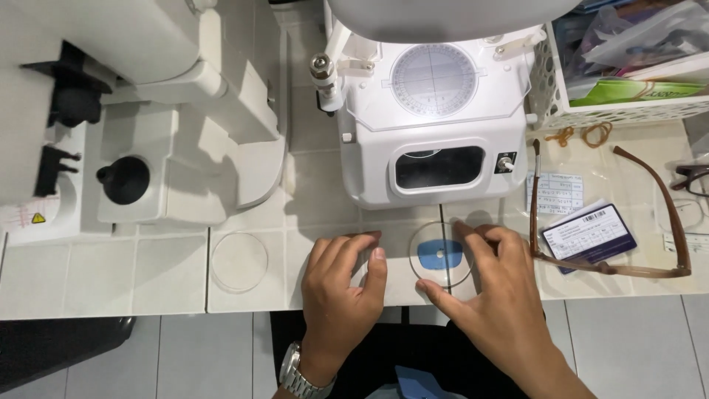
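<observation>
- Clear round lens with a blue pad at its middle lies flat on the white tiled table, just before the white machine.
- Right hand: fingers spread, thumb and forefinger touching the lens rim on opposite sides.
- Left hand: fingers curled loosely, holding nothing, resting just left of the lens.
- A second lens lies further left; brown glasses lie to the right.

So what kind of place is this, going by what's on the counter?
Most likely an optician's lens workshop. The right hand holds a round clear lens with a blue pad, brown spectacle frames lie alongside, and a white lens-centring machine stands behind on the tiled counter.
</observation>
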